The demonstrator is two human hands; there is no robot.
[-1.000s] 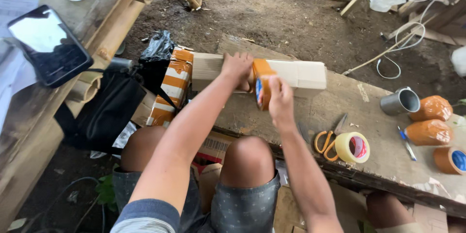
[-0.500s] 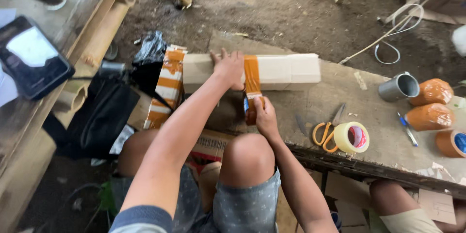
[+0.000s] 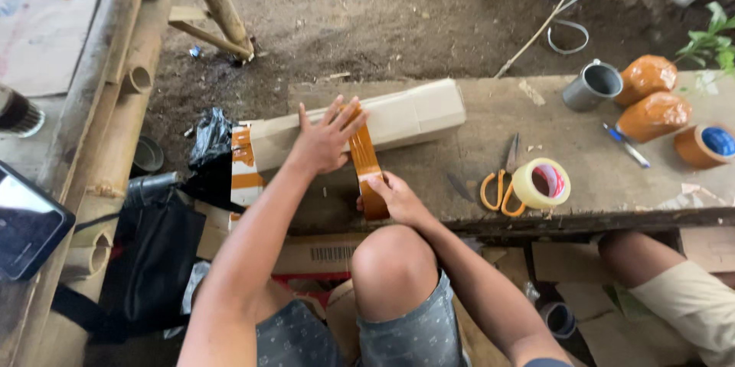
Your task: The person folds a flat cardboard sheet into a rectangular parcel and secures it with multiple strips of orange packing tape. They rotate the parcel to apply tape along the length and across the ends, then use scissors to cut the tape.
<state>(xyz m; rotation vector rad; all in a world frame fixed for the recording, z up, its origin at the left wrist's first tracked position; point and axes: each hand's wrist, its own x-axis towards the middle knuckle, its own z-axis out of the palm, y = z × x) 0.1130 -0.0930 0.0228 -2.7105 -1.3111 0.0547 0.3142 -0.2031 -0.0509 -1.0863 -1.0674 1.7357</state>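
A long cardboard box (image 3: 413,114) lies on the wooden bench (image 3: 582,176). My left hand (image 3: 325,137) presses flat on top of the box, fingers spread. A strip of brown tape (image 3: 363,154) runs from the box top down toward me. My right hand (image 3: 390,197) grips the brown tape roll (image 3: 374,202) at the strip's near end, at the bench's front edge above my knee.
Orange-handled scissors (image 3: 499,179) and a pale tape roll (image 3: 540,182) lie right of my hand. A metal mug (image 3: 591,85), two wrapped orange bundles (image 3: 647,76), a tape roll (image 3: 704,145) and a pen (image 3: 625,145) sit far right. Another person's leg (image 3: 666,275) is lower right. A phone (image 3: 27,221) lies left.
My right hand has pulled the tape roll from the box top toward me, drawing out a longer strip. My left hand stays pressed on the box.
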